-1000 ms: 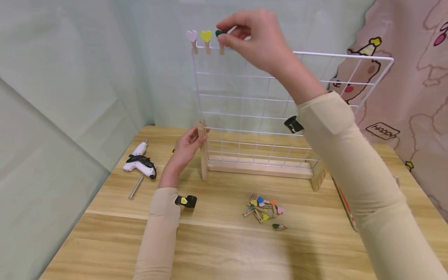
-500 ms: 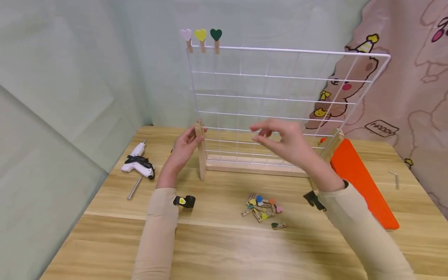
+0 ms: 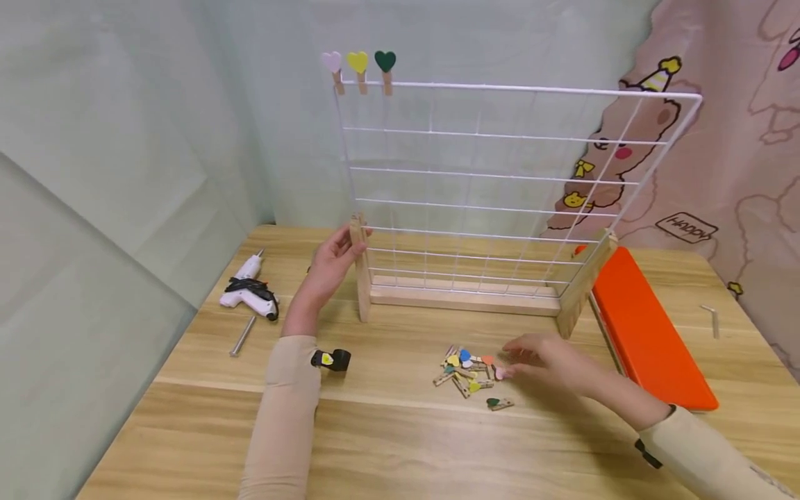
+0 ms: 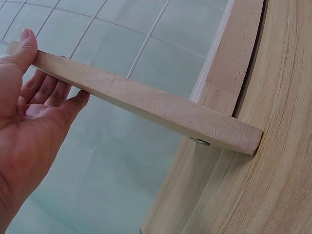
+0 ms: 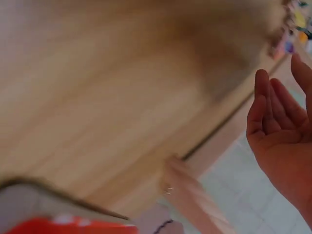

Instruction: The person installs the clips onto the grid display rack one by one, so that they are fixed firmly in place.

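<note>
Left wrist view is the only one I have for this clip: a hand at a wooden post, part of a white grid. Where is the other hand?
Observer: In the head view, the right hand is over the table, beside a loose pile of heart clips.

Operator: My view cuts off the grid's top bar. Anything on it?

Observer: Yes, three clips stand at its left end: pale lilac heart, yellow heart, dark green heart.

In the right wrist view, the clothespins [image 5: 300, 19] are blurred and cut off at the upper right; the orange case [image 5: 73, 227] is cropped at the lower left.
</note>
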A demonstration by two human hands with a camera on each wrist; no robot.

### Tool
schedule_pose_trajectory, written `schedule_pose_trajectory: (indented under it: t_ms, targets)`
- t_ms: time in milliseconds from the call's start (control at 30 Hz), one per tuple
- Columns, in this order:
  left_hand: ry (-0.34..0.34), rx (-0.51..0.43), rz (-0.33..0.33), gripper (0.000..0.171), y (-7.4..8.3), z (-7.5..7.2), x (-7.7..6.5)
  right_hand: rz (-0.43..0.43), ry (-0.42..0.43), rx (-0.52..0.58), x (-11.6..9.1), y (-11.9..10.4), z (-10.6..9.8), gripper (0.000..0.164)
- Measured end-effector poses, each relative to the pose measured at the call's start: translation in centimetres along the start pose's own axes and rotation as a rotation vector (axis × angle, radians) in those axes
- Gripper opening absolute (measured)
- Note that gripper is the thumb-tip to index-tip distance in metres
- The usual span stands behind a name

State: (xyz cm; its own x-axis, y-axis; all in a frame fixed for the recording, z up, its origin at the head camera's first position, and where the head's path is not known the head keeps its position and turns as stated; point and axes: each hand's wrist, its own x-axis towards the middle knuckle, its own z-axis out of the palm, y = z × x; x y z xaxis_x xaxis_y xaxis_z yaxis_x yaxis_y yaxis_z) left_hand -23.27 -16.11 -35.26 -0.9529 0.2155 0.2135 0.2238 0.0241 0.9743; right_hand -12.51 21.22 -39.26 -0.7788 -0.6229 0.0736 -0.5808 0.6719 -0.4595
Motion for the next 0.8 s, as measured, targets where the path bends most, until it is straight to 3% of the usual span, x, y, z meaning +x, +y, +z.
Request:
schedule_pose_trajectory:
  t_ms: [167, 467, 667, 800]
  targets:
    - [0.008, 0.0, -0.002, 0.052, -0.7, -0.2, 0.4, 0.054, -0.011, -0.063, -1.2, 0.2, 0.6, 0.036]
    - [-0.009, -0.011, 0.022, 0.049, -0.2, 0.3, 0.5, 0.116, 0.054, -0.005, -0.1, -0.8, 2.0, 0.028]
    - [-0.016, 0.013, 0.008, 0.049, 0.8, 0.7, -0.1, 0.112, 0.068, -0.006, 0.0, -1.1, 2.6, 0.026]
    - [-0.004, 0.028, 0.001, 0.05, 0.6, 0.3, -0.3, 0.088, 0.057, -0.011, 0.0, -1.2, 2.5, 0.023]
